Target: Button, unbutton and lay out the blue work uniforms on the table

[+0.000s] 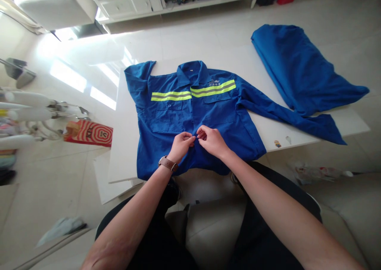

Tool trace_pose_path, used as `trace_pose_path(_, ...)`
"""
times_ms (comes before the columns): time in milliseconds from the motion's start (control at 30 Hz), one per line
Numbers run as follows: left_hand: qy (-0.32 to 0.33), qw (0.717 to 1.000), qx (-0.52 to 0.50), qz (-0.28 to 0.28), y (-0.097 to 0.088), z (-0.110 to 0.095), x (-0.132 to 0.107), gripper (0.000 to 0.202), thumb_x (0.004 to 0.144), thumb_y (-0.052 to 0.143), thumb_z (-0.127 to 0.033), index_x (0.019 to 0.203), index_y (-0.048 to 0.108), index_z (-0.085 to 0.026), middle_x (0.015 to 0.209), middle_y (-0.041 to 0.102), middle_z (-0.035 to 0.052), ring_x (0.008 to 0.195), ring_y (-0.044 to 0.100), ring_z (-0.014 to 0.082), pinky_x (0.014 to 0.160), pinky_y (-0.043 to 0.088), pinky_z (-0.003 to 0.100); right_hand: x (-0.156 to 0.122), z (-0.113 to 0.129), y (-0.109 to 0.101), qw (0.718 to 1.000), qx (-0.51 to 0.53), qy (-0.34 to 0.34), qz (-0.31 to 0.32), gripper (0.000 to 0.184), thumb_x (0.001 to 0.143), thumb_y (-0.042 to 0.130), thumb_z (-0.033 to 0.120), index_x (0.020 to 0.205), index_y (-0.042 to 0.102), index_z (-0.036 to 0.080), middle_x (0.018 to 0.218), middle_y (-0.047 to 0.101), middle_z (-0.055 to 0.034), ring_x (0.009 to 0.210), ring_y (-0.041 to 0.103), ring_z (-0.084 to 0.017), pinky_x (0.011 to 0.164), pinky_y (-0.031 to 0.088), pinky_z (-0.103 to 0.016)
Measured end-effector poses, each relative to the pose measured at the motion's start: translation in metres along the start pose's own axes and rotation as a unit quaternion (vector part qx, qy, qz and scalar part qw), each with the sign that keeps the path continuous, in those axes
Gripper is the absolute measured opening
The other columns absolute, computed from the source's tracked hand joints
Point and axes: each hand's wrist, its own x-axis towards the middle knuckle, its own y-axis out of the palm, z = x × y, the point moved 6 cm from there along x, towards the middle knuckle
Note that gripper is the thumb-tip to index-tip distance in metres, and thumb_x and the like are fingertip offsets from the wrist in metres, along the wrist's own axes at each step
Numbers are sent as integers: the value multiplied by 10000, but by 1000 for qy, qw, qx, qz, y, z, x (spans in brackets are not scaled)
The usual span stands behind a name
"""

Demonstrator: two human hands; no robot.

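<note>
A blue work jacket (166,151) with yellow and grey reflective bands lies front side up, its collar away from me. Its sleeve on the right stretches out along the table, while the left one is bent up at the shoulder. My left hand (182,144), with a watch on the wrist, pinches the jacket's front edge below the chest pockets. Right beside it, my right hand (212,140) pinches the same front edge from the other side. The fingertips nearly meet there. Whether a button is between them is too small to tell.
The jacket rests on a white table (123,159). More folded blue cloth (297,67) lies at the table's right end. A red striped paper bag (92,133) stands to the left. Across the floor is a white cabinet (131,6), near a pale stool (56,6).
</note>
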Motion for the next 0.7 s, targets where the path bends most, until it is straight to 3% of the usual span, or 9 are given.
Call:
trace_pose_path(267, -6, 999, -34, -13, 1, 0, 1, 334, 678, 822, -269, 875, 567, -183, 583, 643, -35, 567, 599, 115, 616, 474, 232, 0, 1, -3, 1000, -8, -4, -10, 167, 815, 608, 76, 881, 632, 228, 802, 718, 12, 766, 707, -166, 729, 519, -256)
trace_pose_path(700, 26, 999, -11, 24, 7, -8, 0, 361, 590, 718, -133, 910, 564, -195, 628, 581, -80, 536, 542, 84, 555, 416, 204, 2, 2, -4, 999, -1, 12, -35, 122, 813, 635, 118, 860, 639, 231, 781, 710, 26, 755, 690, -156, 721, 504, -253)
